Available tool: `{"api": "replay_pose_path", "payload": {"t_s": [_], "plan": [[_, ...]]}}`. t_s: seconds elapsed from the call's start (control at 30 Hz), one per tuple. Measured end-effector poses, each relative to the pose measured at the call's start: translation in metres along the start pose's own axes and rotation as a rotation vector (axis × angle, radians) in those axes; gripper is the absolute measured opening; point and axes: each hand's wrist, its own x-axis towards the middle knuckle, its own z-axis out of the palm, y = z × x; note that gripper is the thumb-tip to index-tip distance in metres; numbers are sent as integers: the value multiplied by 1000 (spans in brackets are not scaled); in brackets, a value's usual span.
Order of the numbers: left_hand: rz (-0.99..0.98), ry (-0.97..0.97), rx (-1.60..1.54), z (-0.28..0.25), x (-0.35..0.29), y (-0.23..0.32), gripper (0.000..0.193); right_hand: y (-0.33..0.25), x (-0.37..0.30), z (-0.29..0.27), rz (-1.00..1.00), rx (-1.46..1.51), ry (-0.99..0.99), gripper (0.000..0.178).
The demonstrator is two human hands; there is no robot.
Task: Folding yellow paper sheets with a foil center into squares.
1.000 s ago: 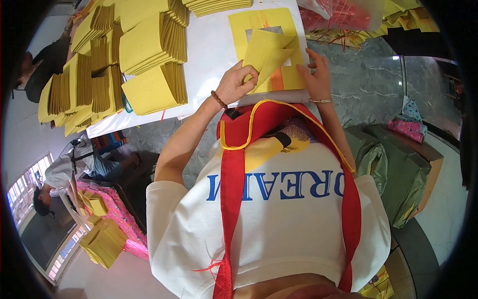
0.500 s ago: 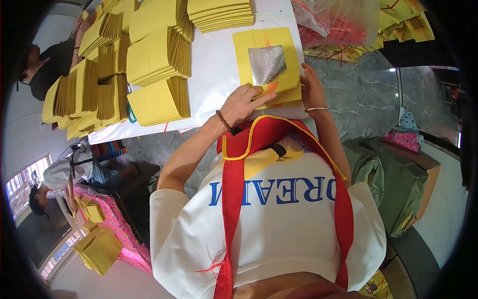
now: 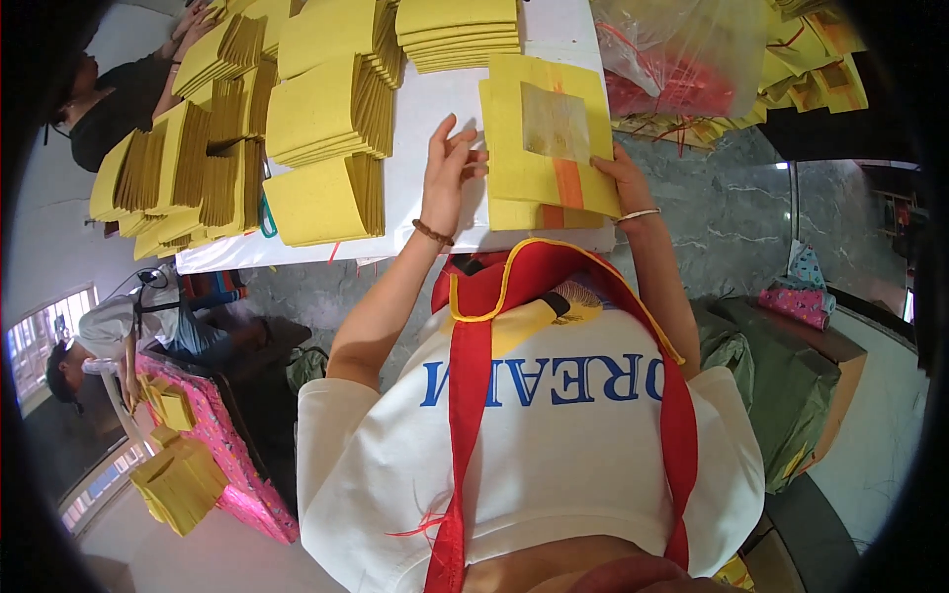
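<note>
A yellow joss paper sheet [image 3: 514,178] with a shiny square and an orange stripe lies at the front right of the white table [image 3: 440,94], over at least one more yellow sheet. My right hand [image 3: 625,183] pinches its right edge, thumb on top, and the sheet looks slightly raised. Just off the left edge, my left hand [image 3: 451,168] hovers with fingers apart and nothing in it. To its left stand folded yellow paper stacks, the nearest stack [image 3: 321,203] close to the front edge. A green handle [image 3: 265,212] shows beside that stack.
More yellow bundles [image 3: 178,163] fill the table's left side, near another person [image 3: 119,114]. A clear plastic bag [image 3: 682,59] with red contents sits at the far right. At lower left a second person [image 3: 109,331] works at a pink-covered table [image 3: 213,425]. Green-wrapped boxes [image 3: 791,385] stand right.
My left hand has let go of the paper's lower part and moved left, fingers spreading. The right hand now grips the sheet's right edge. The shiny square looks paler.
</note>
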Motion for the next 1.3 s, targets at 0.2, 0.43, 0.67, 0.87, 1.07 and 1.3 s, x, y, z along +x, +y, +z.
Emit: {"api": "replay_pose_path", "payload": {"t_s": [0.2, 0.43, 0.67, 0.87, 1.07, 1.3], "plan": [[761, 9, 850, 1, 12, -4, 73, 4, -9, 8, 4, 19, -32, 43], [1031, -527, 1446, -8, 21, 1, 32, 12, -22, 1, -5, -87, -1, 42], [810, -444, 1171, -20, 7, -31, 30, 17, -34, -22, -592, -745, 100, 36], [804, -517, 1201, -24, 4, -36, 28, 12, -26, -24, -879, -1340, -254, 31], [782, -480, 1257, -15, 6, -37, 23, 31, -7, -39, -720, -1270, -267, 28], [332, -365, 817, -8, 22, -26, 24, 21, 0, -30, -173, -967, -112, 35]]}}
